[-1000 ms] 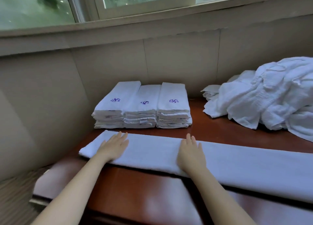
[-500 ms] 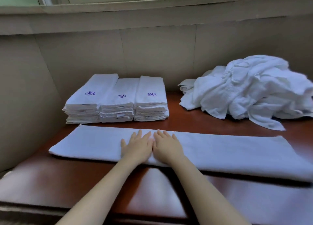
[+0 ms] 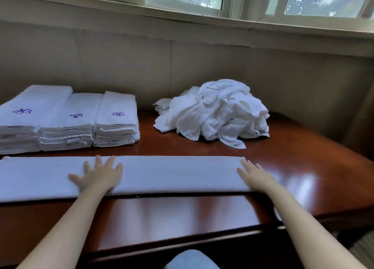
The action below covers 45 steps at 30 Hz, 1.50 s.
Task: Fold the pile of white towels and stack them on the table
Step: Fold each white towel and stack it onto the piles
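Flat on the cloth, the left hand presses down with its fingers straight and spread, gripping nothing, a little left of the frame's centre. The right hand lies just as flat, fingers straight and close together, on the right-hand end of the same towel strip, with nothing pinched. That strip is a towel already folded lengthwise into a long band, lying across the lower middle of the frame on the table and running out past the left edge.

Judging by this, the step in hand is smoothing the band before it is folded across. To do it well, the palms should push air and wrinkles outward toward the ends, and the long edges should sit flush before any end is lifted. One hand should anchor the middle while the other brings an end over squarely, so the packet matches the three folded stacks at upper left. The unfolded pile waits at upper centre, well apart from the band.
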Available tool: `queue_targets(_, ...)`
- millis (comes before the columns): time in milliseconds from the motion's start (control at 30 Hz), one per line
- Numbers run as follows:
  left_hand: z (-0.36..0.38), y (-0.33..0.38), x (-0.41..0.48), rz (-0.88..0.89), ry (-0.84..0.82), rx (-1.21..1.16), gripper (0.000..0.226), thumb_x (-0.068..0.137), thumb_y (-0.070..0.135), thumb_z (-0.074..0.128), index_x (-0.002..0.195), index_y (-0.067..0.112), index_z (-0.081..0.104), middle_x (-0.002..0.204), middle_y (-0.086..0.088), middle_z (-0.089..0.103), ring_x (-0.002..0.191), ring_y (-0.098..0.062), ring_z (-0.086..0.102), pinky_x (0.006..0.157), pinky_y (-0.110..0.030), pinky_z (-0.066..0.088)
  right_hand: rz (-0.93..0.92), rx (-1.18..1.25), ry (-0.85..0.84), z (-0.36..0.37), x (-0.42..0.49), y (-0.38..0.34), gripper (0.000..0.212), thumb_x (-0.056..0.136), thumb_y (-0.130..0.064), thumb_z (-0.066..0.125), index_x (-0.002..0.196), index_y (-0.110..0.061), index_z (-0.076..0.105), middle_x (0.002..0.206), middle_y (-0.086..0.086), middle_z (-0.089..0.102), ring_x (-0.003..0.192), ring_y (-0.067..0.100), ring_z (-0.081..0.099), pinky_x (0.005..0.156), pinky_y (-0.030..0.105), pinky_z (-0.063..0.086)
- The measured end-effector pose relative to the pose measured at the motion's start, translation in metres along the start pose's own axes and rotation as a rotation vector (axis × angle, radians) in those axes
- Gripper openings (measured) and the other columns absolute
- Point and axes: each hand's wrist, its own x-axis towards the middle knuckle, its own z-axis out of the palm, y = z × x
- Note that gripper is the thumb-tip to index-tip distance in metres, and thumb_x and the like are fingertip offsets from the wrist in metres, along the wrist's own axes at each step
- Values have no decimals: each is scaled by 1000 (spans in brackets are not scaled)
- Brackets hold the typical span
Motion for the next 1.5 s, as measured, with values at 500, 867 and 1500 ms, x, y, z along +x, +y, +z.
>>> queue_targets(500, -5, -7, -8, -48, 275, -310, 47, 97, 41, 35, 143, 30, 39, 159, -5, 14, 146, -25, 4, 113, -61, 1, -362, -30, -4, 37, -20, -207, 58, 100, -45, 22, 151, -18, 17, 160, 4, 4, 146, 32, 1, 114, 56, 4)
queue_targets(867, -69, -77, -20, -1101, 642, -1770, 65, 92, 18, 55, 147, 11, 22, 149, -15, 32, 132, -30, 39, 102, -37, 36, -622, 26, 31, 79, -30, -311, 54, 98, -49, 21, 149, -30, 19, 161, 3, 4, 147, 26, -1, 115, 52, -1)
queue_targets(1500, -65, -20, -30, 334, 172, -825, 26, 88, 10, 57, 89, 33, 70, 87, 5, 65, 82, -12, 58, 64, -12, 40, -99, 1311, -168, 5, -48, -208, 22, 86, 8, 55, 107, 7, 62, 84, 15, 65, 68, 24, 63, 58, 28, 50)
